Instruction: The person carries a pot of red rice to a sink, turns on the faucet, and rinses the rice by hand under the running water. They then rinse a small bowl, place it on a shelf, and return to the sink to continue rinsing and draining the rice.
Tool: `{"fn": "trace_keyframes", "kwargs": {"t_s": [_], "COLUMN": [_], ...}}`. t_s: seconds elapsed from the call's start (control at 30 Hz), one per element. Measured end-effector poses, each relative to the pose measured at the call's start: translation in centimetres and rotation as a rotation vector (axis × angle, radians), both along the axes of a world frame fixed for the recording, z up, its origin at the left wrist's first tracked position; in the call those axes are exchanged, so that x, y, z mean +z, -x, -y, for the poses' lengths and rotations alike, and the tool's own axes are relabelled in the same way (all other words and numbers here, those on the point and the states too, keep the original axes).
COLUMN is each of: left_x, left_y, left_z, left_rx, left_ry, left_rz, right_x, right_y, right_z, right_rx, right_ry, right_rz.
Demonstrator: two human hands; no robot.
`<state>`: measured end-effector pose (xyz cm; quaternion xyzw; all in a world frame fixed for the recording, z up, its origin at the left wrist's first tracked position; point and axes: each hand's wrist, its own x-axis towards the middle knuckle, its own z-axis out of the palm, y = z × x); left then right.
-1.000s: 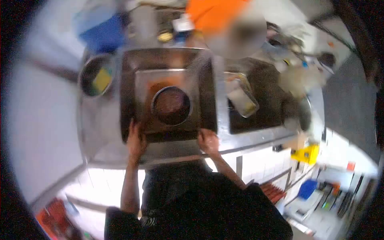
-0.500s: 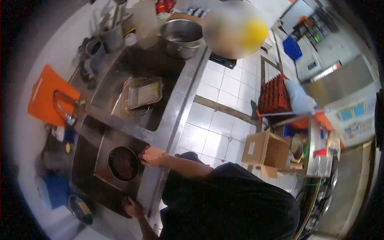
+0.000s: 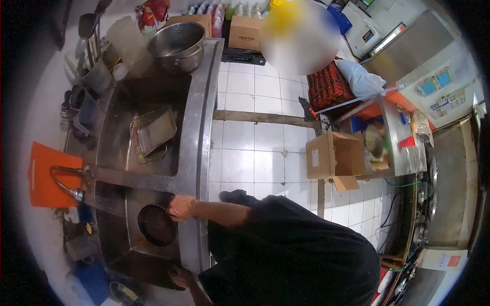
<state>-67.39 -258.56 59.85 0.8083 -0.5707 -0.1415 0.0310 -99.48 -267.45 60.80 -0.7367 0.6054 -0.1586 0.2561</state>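
Observation:
In the near sink basin, a dark round pan (image 3: 157, 225) is tilted, with its round opening in view. My right hand (image 3: 182, 207) is closed at its edge beside the counter rim; the exact grip point is hidden by the fingers. My left hand (image 3: 181, 279) lies lower, by the basin's front corner, fingers apart and holding nothing I can see. From the curved faucet (image 3: 69, 186), a spray of water (image 3: 109, 206) runs into the basin towards the pan.
The other basin holds a rectangular metal tray (image 3: 159, 133) on a wire rack. A large pot (image 3: 176, 48) stands on the counter's end. An orange cutting board (image 3: 43, 176) leans behind the faucet. An opened cardboard box (image 3: 334, 155) is behind me. Another person's blurred head region shows at the top.
The view has turned, so the sink appears straighter and further left. My right hand stays at the pan's edge. My left hand stays by the basin corner.

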Motion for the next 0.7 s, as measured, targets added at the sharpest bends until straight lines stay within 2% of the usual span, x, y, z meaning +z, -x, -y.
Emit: {"fn": "trace_keyframes", "kwargs": {"t_s": [0.07,0.13,0.2,0.23,0.3,0.33,0.4,0.5,0.7], "left_x": [-0.2,-1.7,-5.6,-6.6,-7.9,-7.2,-5.0,-0.1,0.4], "left_y": [-0.2,-1.3,-4.4,-5.0,-5.9,-5.3,-3.2,0.1,0.1], "left_z": [-0.1,-0.3,-1.2,-1.0,-0.6,-0.5,-0.2,-0.2,-0.3], "left_rx": [0.02,0.051,-0.319,-0.317,-0.141,-0.139,0.138,0.096,0.048], "left_ry": [-0.02,-0.035,0.11,0.11,0.172,0.173,0.137,0.023,0.039], "left_rz": [0.03,0.057,0.441,0.442,0.127,0.128,0.071,0.008,-0.073], "right_x": [0.2,-0.6,-0.7,-1.1,-2.6,-2.9,-2.9,-0.3,0.6], "right_y": [0.0,-0.2,-0.3,-0.4,-0.6,-0.8,-0.9,-0.1,0.4], "right_z": [-0.1,0.2,0.4,0.4,0.8,1.0,0.8,0.1,0.1], "right_rx": [0.014,0.041,0.05,0.05,0.059,0.069,0.066,0.068,0.086], "right_ry": [-0.015,0.084,0.076,0.068,0.031,-0.006,-0.024,-0.01,0.061], "right_rz": [-0.003,-0.016,-0.03,-0.047,-0.045,-0.043,-0.039,-0.056,-0.061]}}
